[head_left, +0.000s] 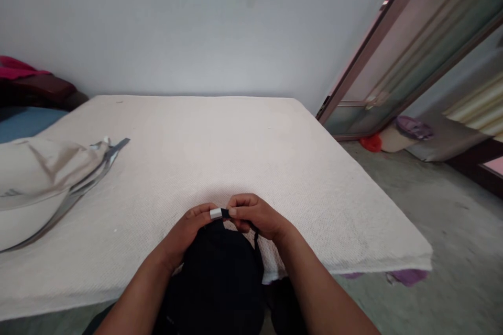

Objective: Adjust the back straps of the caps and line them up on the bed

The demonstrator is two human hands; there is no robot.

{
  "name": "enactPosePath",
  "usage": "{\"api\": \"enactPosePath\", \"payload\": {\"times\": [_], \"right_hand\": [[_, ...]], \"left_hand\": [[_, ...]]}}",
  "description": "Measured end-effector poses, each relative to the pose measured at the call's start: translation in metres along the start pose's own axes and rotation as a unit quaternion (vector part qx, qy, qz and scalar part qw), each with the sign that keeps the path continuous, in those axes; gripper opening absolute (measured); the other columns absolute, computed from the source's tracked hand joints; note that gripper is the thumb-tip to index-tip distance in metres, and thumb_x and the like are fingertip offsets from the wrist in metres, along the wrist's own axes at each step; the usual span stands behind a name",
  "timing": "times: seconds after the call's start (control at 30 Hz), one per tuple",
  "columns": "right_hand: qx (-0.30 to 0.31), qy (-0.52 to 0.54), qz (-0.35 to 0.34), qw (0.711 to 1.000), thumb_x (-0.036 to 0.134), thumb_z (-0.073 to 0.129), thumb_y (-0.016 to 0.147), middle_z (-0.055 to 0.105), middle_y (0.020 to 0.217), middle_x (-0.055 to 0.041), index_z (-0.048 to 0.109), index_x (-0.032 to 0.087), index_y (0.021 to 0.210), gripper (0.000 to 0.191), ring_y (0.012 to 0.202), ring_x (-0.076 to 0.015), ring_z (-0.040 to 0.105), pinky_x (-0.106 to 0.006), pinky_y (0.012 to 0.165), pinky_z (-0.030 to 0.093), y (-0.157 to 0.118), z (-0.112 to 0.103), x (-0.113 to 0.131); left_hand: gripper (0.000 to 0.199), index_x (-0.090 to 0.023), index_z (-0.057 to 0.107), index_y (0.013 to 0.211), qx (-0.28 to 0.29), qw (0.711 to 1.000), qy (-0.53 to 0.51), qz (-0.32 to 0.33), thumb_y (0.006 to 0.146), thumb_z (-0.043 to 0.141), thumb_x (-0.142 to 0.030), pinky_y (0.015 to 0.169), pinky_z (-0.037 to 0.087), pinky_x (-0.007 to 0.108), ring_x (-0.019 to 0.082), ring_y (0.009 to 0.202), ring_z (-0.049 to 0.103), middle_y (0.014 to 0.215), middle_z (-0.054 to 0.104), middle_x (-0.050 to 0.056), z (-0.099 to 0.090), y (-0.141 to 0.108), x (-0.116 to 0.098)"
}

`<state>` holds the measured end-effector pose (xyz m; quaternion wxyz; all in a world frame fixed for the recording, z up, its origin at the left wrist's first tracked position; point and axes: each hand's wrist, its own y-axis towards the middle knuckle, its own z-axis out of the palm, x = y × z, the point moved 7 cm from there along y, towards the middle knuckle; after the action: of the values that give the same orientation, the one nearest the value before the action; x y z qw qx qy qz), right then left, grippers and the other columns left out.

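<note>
A black cap (220,272) is held low in front of me at the table's near edge, its back strap at the top. My left hand (192,226) is closed on the cap beside a small silver buckle (216,213). Just right of the buckle, my right hand (255,214) pinches the black strap (225,213) between thumb and fingers. A thin dark length of strap hangs below the right hand. The cap's lower part blends into dark clothing, so its outline there is unclear.
A white textured cloth covers the table (220,136). On the left lies a beige cap (43,178) with its grey strap undone. Dark red and blue items (31,115) sit beyond it. A bin (396,136) and red object stand on the floor by the sliding door.
</note>
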<state>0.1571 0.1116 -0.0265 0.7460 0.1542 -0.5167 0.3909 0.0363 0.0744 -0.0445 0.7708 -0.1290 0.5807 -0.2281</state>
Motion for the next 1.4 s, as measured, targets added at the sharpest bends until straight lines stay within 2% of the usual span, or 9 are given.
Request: {"api": "enactPosePath", "payload": {"times": [0.27, 0.57, 0.77, 0.93, 1.07, 1.17, 1.27, 1.4], "right_hand": [[-0.021, -0.010, -0.004, 1.000, 0.027, 0.062, 0.076, 0.047, 0.045, 0.0065, 0.058, 0.014, 0.071, 0.014, 0.039, -0.0046, 0.036, -0.019, 0.041, 0.026, 0.000, -0.003, 0.001], [0.006, -0.011, 0.022, 1.000, 0.027, 0.063, 0.074, 0.045, 0.045, 0.0076, 0.055, 0.015, 0.068, 0.016, 0.038, -0.0036, 0.033, -0.019, 0.039, 0.021, -0.001, -0.001, -0.002], [-0.024, -0.016, 0.010, 1.000, 0.025, 0.060, 0.076, 0.044, 0.044, 0.0072, 0.055, 0.015, 0.068, 0.014, 0.037, -0.0039, 0.032, -0.019, 0.039, 0.023, 0.000, -0.004, -0.001], [-0.026, 0.001, 0.020, 0.999, 0.024, 0.061, 0.074, 0.048, 0.048, 0.0066, 0.055, 0.015, 0.072, 0.011, 0.038, -0.0041, 0.035, -0.018, 0.039, 0.024, 0.000, -0.003, -0.003], [-0.006, 0.014, 0.027, 1.000, 0.026, 0.061, 0.075, 0.052, 0.053, 0.0046, 0.056, 0.014, 0.073, 0.013, 0.041, -0.0041, 0.038, -0.017, 0.040, 0.024, 0.000, 0.000, -0.005], [-0.016, 0.015, 0.025, 0.999, 0.026, 0.062, 0.075, 0.052, 0.053, 0.0042, 0.056, 0.014, 0.073, 0.013, 0.041, -0.0042, 0.039, -0.018, 0.040, 0.025, 0.000, -0.001, -0.005], [-0.029, 0.039, 0.018, 0.999, 0.027, 0.063, 0.075, 0.051, 0.051, 0.0050, 0.055, 0.014, 0.072, 0.015, 0.038, -0.0038, 0.037, -0.018, 0.040, 0.026, -0.001, -0.003, -0.002], [-0.016, 0.089, -0.001, 0.996, 0.029, 0.064, 0.076, 0.050, 0.051, 0.0063, 0.052, 0.015, 0.072, 0.019, 0.037, -0.0022, 0.031, -0.018, 0.040, 0.023, -0.002, 0.001, 0.002]], "left_hand": [[0.015, -0.018, 0.063, 0.077, 0.004, 1.000, 0.006, 0.000, 0.075, 0.068, -0.032, 0.045, 0.031, 0.016, 0.005, 0.046, 0.042, 0.056, 0.052, -0.004, 0.003, 0.000, 0.000], [0.016, -0.018, 0.064, 0.080, 0.006, 1.000, 0.018, -0.007, 0.075, 0.067, -0.033, 0.043, 0.029, 0.016, 0.005, 0.043, 0.042, 0.055, 0.052, -0.005, 0.002, 0.001, 0.001], [0.019, -0.017, 0.064, 0.080, 0.017, 0.998, 0.059, -0.008, 0.076, 0.065, -0.036, 0.042, 0.028, 0.016, 0.006, 0.042, 0.042, 0.053, 0.051, -0.005, 0.004, 0.001, 0.000], [0.019, -0.019, 0.065, 0.082, -0.005, 1.000, 0.017, -0.007, 0.073, 0.069, -0.034, 0.043, 0.030, 0.017, 0.006, 0.043, 0.044, 0.054, 0.054, -0.005, -0.002, 0.002, 0.004], [0.017, -0.019, 0.066, 0.083, 0.015, 1.000, -0.010, -0.005, 0.074, 0.070, -0.032, 0.048, 0.034, 0.018, 0.007, 0.049, 0.050, 0.062, 0.061, -0.002, 0.002, 0.002, 0.005], [0.019, -0.019, 0.066, 0.084, 0.005, 1.000, -0.031, -0.003, 0.071, 0.072, -0.032, 0.051, 0.038, 0.019, 0.009, 0.053, 0.054, 0.066, 0.065, 0.000, 0.003, 0.001, 0.003], [0.019, -0.018, 0.065, 0.081, 0.011, 0.998, -0.064, -0.003, 0.070, 0.073, -0.031, 0.049, 0.038, 0.018, 0.008, 0.050, 0.052, 0.064, 0.063, -0.001, 0.005, -0.002, 0.000], [0.017, -0.016, 0.064, 0.075, 0.043, 0.995, -0.086, -0.003, 0.069, 0.075, -0.028, 0.046, 0.036, 0.016, 0.006, 0.045, 0.049, 0.058, 0.057, -0.004, 0.011, -0.006, -0.002]]}}
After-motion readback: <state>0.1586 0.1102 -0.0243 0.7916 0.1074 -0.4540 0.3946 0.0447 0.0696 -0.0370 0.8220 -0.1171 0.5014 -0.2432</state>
